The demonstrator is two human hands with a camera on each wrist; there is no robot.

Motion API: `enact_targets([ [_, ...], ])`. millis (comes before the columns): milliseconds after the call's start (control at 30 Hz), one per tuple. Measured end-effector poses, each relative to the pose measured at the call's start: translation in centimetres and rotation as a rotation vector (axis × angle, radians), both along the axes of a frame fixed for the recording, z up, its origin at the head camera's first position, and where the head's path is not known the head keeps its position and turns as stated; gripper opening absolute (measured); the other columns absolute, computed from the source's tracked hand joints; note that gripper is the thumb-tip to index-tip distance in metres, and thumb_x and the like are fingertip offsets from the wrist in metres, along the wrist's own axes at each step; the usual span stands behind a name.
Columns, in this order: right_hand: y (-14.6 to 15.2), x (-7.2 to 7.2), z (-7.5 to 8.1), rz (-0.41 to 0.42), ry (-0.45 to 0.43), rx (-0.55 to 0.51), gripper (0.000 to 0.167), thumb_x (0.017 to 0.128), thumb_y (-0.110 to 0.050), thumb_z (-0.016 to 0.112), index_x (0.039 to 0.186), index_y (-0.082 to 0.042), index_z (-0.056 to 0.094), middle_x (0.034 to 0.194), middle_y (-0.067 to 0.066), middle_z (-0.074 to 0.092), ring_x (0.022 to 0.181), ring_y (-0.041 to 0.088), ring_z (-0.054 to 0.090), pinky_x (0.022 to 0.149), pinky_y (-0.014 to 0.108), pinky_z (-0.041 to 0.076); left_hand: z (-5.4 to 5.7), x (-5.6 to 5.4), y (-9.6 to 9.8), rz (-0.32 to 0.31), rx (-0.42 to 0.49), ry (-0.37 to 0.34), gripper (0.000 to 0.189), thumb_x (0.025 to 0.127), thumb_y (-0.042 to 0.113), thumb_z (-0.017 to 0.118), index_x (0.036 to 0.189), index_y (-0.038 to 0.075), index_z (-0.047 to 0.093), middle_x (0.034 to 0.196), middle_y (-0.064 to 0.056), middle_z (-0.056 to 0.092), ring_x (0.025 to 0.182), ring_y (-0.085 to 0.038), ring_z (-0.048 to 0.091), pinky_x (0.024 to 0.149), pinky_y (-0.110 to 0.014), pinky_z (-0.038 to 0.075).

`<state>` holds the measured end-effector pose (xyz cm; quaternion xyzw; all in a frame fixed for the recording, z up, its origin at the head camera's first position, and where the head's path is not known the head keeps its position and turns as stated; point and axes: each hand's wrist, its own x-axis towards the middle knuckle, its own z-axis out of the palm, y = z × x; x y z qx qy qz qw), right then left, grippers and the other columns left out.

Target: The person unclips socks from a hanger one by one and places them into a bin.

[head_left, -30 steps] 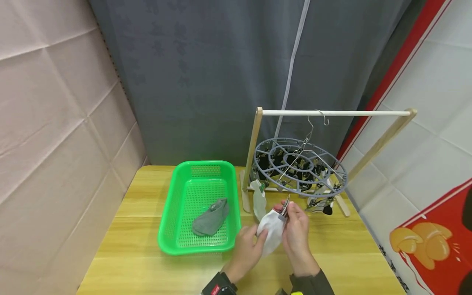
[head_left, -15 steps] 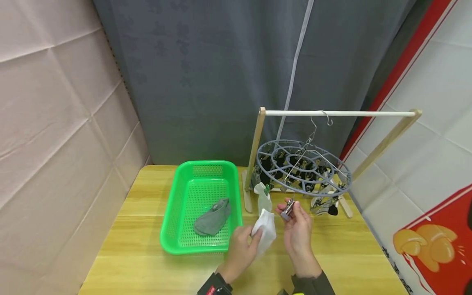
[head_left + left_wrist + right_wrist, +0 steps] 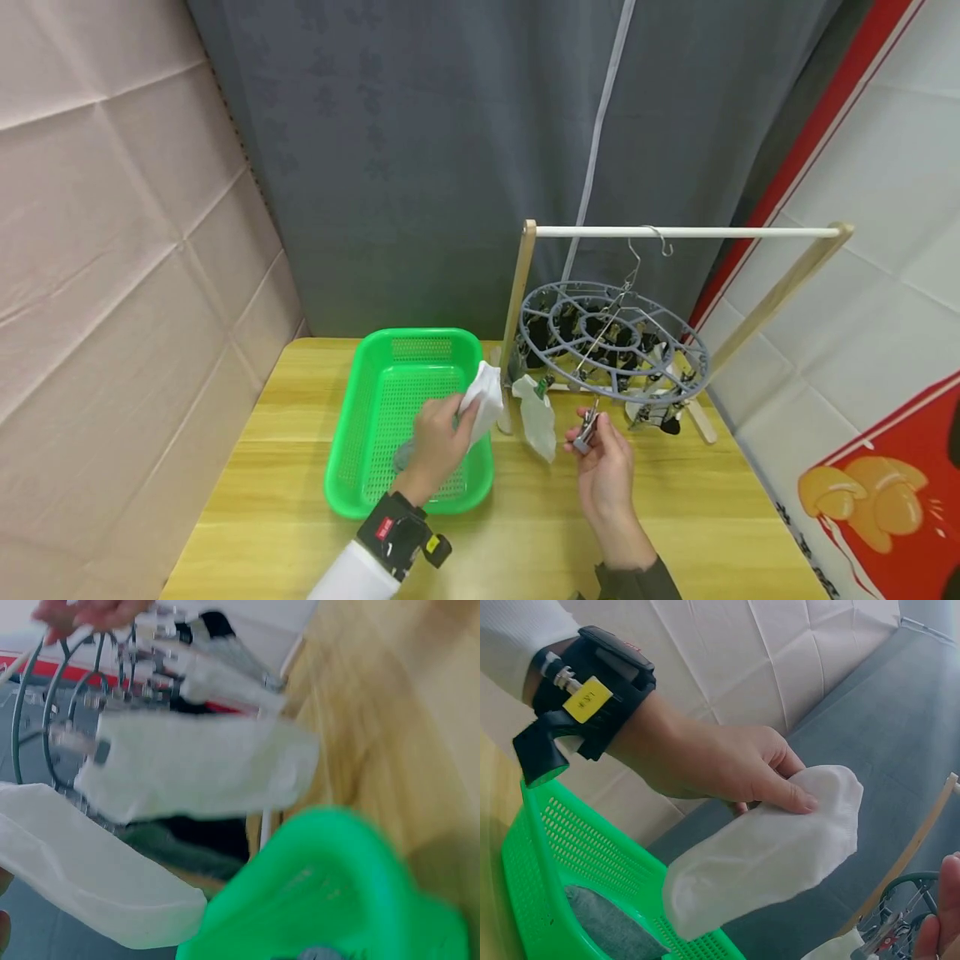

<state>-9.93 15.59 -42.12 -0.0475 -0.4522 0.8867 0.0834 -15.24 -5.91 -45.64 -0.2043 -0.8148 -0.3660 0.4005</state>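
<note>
Pinched between thumb and fingers of my left hand (image 3: 438,437) is a white sock (image 3: 769,847), held over the right side of the green basket (image 3: 341,450). A grey sock (image 3: 611,922) lies in that basket, partly covered by the left hand in the head view. My right hand (image 3: 606,467) holds a metal clip (image 3: 587,429) that hangs from the front edge of the round grey drying hanger (image 3: 558,367). Left of that clip, a pale sock (image 3: 538,425) hangs from the same hanger by another clip.
The hanger hooks onto the white bar (image 3: 697,232) of a wooden stand (image 3: 519,292) on the wooden table (image 3: 247,500). Several dark socks and more clips crowd beneath the ring. A grey curtain (image 3: 420,167) closes off the back.
The white sock has come away from the clip in my right hand. My left hand has carried it leftward to the basket. The right hand stays at the clip.
</note>
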Motion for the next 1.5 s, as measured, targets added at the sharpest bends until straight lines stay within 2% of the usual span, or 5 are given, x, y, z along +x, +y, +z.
enact_targets([
  [467, 0.7, 0.2, -0.4, -0.019, -0.008, -0.035, 0.042, 0.105, -0.028, 0.037, 0.09, -0.01, 0.071, 0.068, -0.003, 0.064, 0.06, 0.007, 0.06, 0.055, 0.017, 0.047, -2.5, -4.4, -5.2, 0.151, -0.156, -0.169, 0.014, 0.091, 0.019, 0.065, 0.085, 0.007, 0.067, 0.059, -0.002, 0.062, 0.048, -0.012, 0.048, 0.047, -0.023, 0.032],
  [867, 0.7, 0.4, -0.6, -0.018, 0.009, -0.02, 0.042, 0.105, -0.028, 0.037, 0.089, -0.011, 0.071, 0.066, -0.004, 0.064, 0.06, 0.006, 0.059, 0.054, 0.017, 0.046, -4.2, -5.4, -6.6, 0.147, -0.215, -0.632, 0.02, 0.096, 0.023, 0.055, 0.087, 0.009, 0.065, 0.064, -0.004, 0.061, 0.051, -0.012, 0.049, 0.045, -0.026, 0.035],
  [1167, 0.6, 0.4, -0.8, -0.023, 0.014, -0.028, 0.041, 0.105, -0.028, 0.038, 0.089, -0.011, 0.071, 0.068, -0.005, 0.064, 0.059, 0.006, 0.058, 0.054, 0.017, 0.046, -4.5, -6.5, -8.6, 0.36, -0.246, -0.992, 0.027, 0.094, 0.02, 0.049, 0.107, 0.001, 0.063, 0.091, -0.015, 0.068, 0.075, -0.029, 0.064, 0.058, -0.042, 0.049],
  [1333, 0.8, 0.4, -0.9, -0.034, -0.001, -0.013, 0.041, 0.105, -0.029, 0.037, 0.09, -0.011, 0.071, 0.068, -0.005, 0.064, 0.059, 0.006, 0.058, 0.054, 0.017, 0.046, -1.6, -5.9, -5.5, 0.316, -0.381, -0.743, 0.04, 0.094, 0.02, 0.056, 0.131, 0.006, 0.057, 0.118, -0.015, 0.065, 0.102, -0.032, 0.064, 0.078, -0.049, 0.054],
  [1500, 0.9, 0.3, -1.2, -0.048, -0.018, 0.004, 0.04, 0.105, -0.032, 0.039, 0.089, -0.011, 0.07, 0.067, -0.005, 0.063, 0.058, 0.006, 0.057, 0.053, 0.017, 0.046, 3.7, -4.4, 0.7, 0.058, -0.417, -0.301, 0.039, 0.09, 0.019, 0.066, 0.127, 0.012, 0.061, 0.129, -0.007, 0.063, 0.117, -0.025, 0.06, 0.091, -0.042, 0.052],
])
